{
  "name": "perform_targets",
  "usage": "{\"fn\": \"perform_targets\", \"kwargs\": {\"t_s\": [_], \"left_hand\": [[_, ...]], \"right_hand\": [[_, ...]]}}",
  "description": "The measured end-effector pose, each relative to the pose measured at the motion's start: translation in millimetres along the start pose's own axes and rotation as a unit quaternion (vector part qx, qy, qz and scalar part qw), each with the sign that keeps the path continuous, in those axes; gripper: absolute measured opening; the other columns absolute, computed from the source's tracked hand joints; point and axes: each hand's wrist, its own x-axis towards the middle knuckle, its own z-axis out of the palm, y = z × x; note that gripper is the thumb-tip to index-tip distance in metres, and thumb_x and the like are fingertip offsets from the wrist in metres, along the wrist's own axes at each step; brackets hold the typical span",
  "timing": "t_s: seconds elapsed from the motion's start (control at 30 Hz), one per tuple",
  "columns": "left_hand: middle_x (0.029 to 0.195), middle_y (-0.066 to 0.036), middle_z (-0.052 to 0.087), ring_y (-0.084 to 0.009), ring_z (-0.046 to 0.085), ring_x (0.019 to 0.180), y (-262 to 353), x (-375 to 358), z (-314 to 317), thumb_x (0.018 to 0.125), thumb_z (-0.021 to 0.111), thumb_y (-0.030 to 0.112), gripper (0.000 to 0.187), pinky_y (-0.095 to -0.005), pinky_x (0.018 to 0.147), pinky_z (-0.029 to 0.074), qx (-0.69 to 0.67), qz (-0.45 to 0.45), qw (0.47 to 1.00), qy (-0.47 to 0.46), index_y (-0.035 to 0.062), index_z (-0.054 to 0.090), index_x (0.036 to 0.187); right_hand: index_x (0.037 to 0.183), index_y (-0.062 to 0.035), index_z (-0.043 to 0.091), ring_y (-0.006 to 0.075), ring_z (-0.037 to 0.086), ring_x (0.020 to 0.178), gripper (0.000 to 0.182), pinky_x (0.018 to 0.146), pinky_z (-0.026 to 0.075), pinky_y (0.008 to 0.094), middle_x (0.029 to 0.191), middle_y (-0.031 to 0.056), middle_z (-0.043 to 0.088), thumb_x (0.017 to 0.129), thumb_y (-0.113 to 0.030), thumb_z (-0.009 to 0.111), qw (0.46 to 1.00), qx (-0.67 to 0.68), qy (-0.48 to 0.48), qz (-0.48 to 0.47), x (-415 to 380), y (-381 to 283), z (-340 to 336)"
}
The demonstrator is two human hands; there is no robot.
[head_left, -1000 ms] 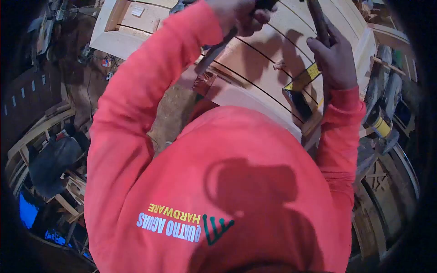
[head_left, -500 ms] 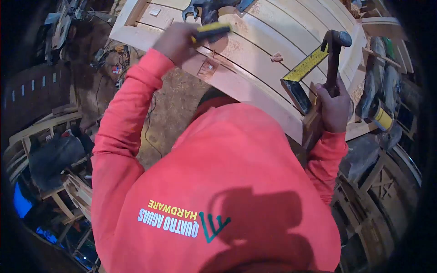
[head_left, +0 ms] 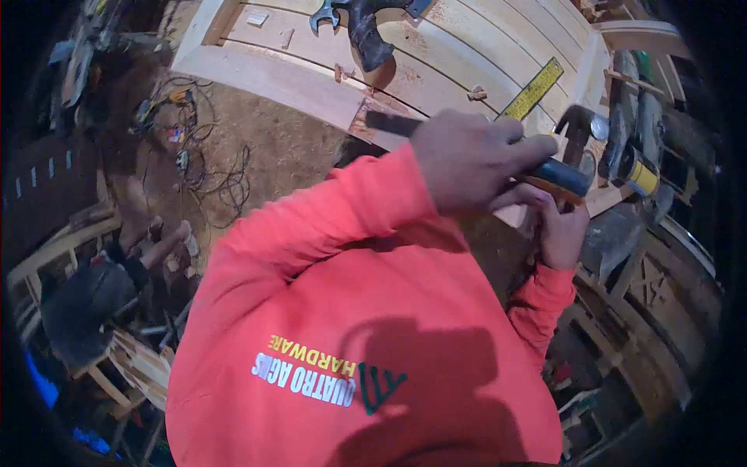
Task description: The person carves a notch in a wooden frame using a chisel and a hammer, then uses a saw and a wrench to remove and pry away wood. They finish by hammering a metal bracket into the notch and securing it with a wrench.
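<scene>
My left hand (head_left: 475,159) crosses in front of me, closed around a chisel. Its dark blade (head_left: 393,124) points left, while the black-and-yellow handle (head_left: 568,179) sticks out to the right. My right hand (head_left: 564,233) is at the underside of that handle, fingers bent against it; part of the grip is hidden. Just beyond is a hammer (head_left: 580,123), head upright above the corner of a slatted wooden panel (head_left: 288,78); its lower handle is hidden. The yellow blade of a try square (head_left: 535,89) lies on the slats, its stock covered by my hands.
An open-ended wrench (head_left: 325,14) and a dark curved tool handle (head_left: 369,35) lie on the panel among wood shavings. A yellow-labelled tape roll or can (head_left: 643,177) is at the right. Tangled cables (head_left: 206,167) cover the ground, and a person's legs (head_left: 156,241) show at left.
My left hand has swung right and nearer with the chisel, from the panel's left side to my right hand. My right hand, earlier around the hammer handle, is slightly lower and at the chisel handle.
</scene>
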Motion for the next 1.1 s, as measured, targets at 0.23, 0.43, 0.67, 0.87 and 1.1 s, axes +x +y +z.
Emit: {"fn": "perform_targets", "kwargs": {"t_s": [0.23,0.43,0.67,0.87,1.1], "left_hand": [[0.065,-0.013,0.063,-0.0354,0.066,0.059,-25,16,-14,0.087,0.064,0.070,0.059,-0.0463,0.053,0.050,-0.087,-0.014,0.993,0.075,0.0123,0.062,0.096],[0.063,-0.012,0.062,-0.0335,0.065,0.056,-35,-4,-16,0.082,0.070,0.070,0.061,-0.0444,0.050,0.049,-0.141,0.013,0.986,0.089,0.0098,0.061,0.086],[0.067,-0.009,0.062,-0.0313,0.065,0.056,-39,-19,-12,0.078,0.076,0.068,0.061,-0.0414,0.049,0.048,-0.187,0.051,0.973,0.127,0.0104,0.058,0.086],[0.067,-0.008,0.060,-0.0315,0.065,0.057,-40,-22,-14,0.077,0.077,0.068,0.062,-0.0409,0.048,0.049,-0.191,0.072,0.968,0.144,0.0102,0.059,0.087],[0.067,-0.008,0.060,-0.0316,0.064,0.057,-41,-25,-13,0.077,0.077,0.068,0.062,-0.0410,0.049,0.048,-0.204,0.081,0.962,0.160,0.0096,0.058,0.087]], "right_hand": [[0.139,0.0029,0.057,0.0180,0.062,0.112,0.050,0.099,0.047,0.0319,0.124,0.0096,0.066,0.091,-0.009,0.070,0.990,-0.081,0.054,0.105,-47,-44,13],[0.145,0.0037,0.053,0.0206,0.059,0.121,0.059,0.106,0.043,0.0336,0.132,0.0125,0.063,0.090,-0.007,0.071,0.986,-0.048,0.099,0.123,-73,-68,24],[0.130,0.0004,0.061,0.0123,0.063,0.074,0.042,0.066,0.050,0.0271,0.098,0.0060,0.069,0.090,-0.006,0.073,0.961,-0.022,0.184,0.205,-98,-111,25],[0.125,-0.0018,0.060,0.0094,0.056,0.059,0.035,0.054,0.045,0.0245,0.082,0.0025,0.062,0.092,-0.008,0.071,0.957,-0.023,0.242,0.160,-102,-125,21],[0.123,-0.0020,0.060,0.0102,0.055,0.057,0.034,0.051,0.045,0.0255,0.081,0.0040,0.062,0.091,-0.009,0.072,0.957,-0.018,0.245,0.154,-105,-127,21]]}}
